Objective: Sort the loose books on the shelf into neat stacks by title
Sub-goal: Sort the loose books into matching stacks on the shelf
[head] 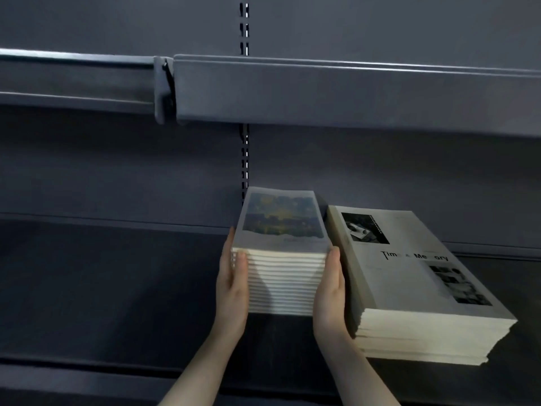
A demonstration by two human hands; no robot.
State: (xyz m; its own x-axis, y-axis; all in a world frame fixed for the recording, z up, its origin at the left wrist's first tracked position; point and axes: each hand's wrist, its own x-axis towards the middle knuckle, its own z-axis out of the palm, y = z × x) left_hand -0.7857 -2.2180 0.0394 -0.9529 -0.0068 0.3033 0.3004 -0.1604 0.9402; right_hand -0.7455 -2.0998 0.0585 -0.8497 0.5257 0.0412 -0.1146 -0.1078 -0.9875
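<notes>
A person's two bare hands squared up a tall stack of thin paperback books with a blue and yellow painted cover (282,253), which stood on the dark grey metal shelf (117,288) near its middle. The left hand (232,291) lay flat against the stack's left side, fingers straight, thumb across the near page edges. The right hand (329,291) pressed flat against the right side in the same way. Neither grip curled round a book; both were open palms pinching the pile between them.

Just to the right, almost touching the right hand, sat a lower, wider stack of pale grey paperbacks with black-and-white photographs on the cover (421,285), its lower books slightly out of line. Its title read partly as "Tim… Me…ory".

The painted stack looked heavy as a whole, yet each book seemed light and bendable. The smooth covers would likely slide on one another, so the pile was best held low on both sides, or moved a few copies at a time. The cream page edges looked matte and slightly rough. Above hung another grey metal shelf (351,92), with a slotted upright (244,159) behind.
</notes>
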